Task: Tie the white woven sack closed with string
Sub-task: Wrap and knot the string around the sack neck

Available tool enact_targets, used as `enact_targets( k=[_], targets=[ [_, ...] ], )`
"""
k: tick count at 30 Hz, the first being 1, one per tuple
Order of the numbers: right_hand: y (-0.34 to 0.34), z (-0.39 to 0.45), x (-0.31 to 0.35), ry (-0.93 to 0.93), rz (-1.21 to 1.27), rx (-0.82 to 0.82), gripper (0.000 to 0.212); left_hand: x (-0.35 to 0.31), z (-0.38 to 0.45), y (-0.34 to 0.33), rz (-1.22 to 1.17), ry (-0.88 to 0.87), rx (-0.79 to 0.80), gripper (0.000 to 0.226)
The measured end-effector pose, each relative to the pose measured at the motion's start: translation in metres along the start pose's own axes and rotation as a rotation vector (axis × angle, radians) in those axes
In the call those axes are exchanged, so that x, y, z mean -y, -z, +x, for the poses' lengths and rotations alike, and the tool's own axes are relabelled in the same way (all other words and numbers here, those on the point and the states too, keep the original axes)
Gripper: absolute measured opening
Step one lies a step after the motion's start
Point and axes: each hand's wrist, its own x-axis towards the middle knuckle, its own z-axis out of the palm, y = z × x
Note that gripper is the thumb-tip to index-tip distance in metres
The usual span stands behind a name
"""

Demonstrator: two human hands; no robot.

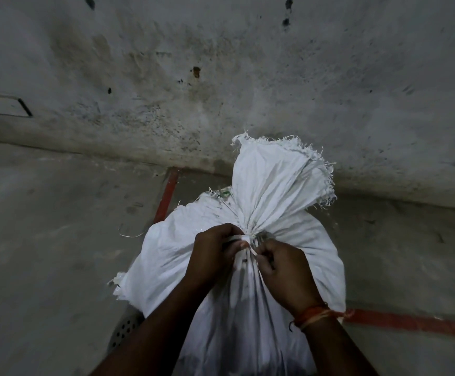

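A full white woven sack (pixel 296 256) stands upright in front of me, its mouth gathered into a neck with the frayed top (pixel 275 175) fanning out above. Pale string (pixel 245 241) is wrapped around the neck. My left hand (pixel 215 253) pinches the string on the left side of the neck, thumb pressed at the wrap. My right hand (pixel 283 270) grips a string end just right of it. Both hands touch the sack at the neck. Whether a knot sits under the fingers is hidden.
The sack stands on a grey concrete floor by a stained grey wall (pixel 220 77). Red painted lines (pixel 410 322) run across the floor behind the sack. A perforated grey object (pixel 124 329) pokes out under the sack's left side. A loose string scrap (pixel 131 234) lies on the floor.
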Motion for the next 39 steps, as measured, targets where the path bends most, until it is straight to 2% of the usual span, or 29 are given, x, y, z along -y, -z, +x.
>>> enact_targets(
  k=[5, 7, 9, 11, 15, 20, 27, 39],
  targets=[
    [0.008, -0.003, 0.003, 0.025, 0.076, 0.016, 0.012, 0.001, 0.0, -0.003, -0.118, 0.026, 0.04, 0.037],
    [0.013, -0.002, 0.003, 0.018, 0.192, 0.038, 0.017, 0.004, 0.002, -0.003, -0.151, 0.051, 0.08, 0.035],
    [0.02, -0.001, 0.003, -0.031, 0.391, 0.132, 0.028, 0.007, 0.004, -0.002, -0.174, 0.084, 0.105, 0.032],
    [0.024, -0.001, -0.002, -0.017, 0.462, 0.212, 0.035, 0.007, 0.006, 0.0, -0.148, 0.095, 0.11, 0.028],
    [0.026, -0.001, -0.012, 0.141, 0.26, 0.196, 0.019, 0.004, 0.009, 0.001, -0.067, 0.057, 0.108, 0.026],
    [0.027, 0.003, -0.015, 0.216, 0.133, 0.116, 0.003, 0.001, 0.01, -0.002, -0.046, 0.068, 0.072, 0.025],
    [0.017, 0.002, -0.01, 0.141, 0.048, -0.029, 0.017, -0.006, 0.009, -0.007, -0.044, 0.076, 0.041, 0.024],
    [0.009, 0.004, -0.01, 0.069, 0.057, -0.11, 0.02, -0.013, 0.006, -0.009, 0.012, 0.048, 0.019, 0.027]
  ],
)
